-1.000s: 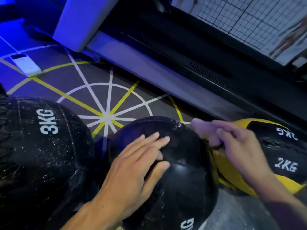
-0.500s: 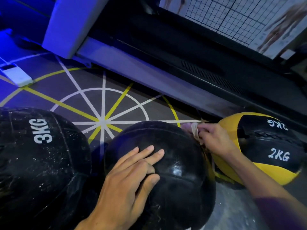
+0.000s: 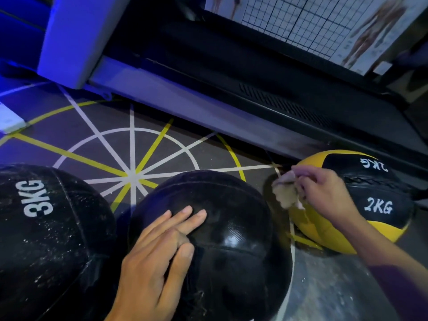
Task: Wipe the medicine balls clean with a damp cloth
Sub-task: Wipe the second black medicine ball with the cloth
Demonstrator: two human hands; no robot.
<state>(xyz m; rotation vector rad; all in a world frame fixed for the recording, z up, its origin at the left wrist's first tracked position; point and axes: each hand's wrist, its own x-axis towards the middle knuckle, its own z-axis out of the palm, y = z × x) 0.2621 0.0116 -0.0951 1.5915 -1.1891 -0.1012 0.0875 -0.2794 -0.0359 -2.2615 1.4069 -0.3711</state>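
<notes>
The person's left hand (image 3: 159, 256) is lying flat, fingers straight, on top of the middle black medicine ball (image 3: 222, 230), steadying it on the floor. The right hand (image 3: 324, 193) is pinching a crumpled pale cloth (image 3: 286, 193) just to that ball's right, in the gap before the yellow-and-black 2KG ball (image 3: 379, 205). The right hand is the nearer to either surface. The middle ball is looking glossy; the 3KG ball (image 3: 46, 228) at left is showing white specks.

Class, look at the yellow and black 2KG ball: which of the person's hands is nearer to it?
Right. The right hand, pinching the cloth, is in front of the 2KG ball at its left side. The left hand rests flat on the middle black ball, farther away.
</notes>
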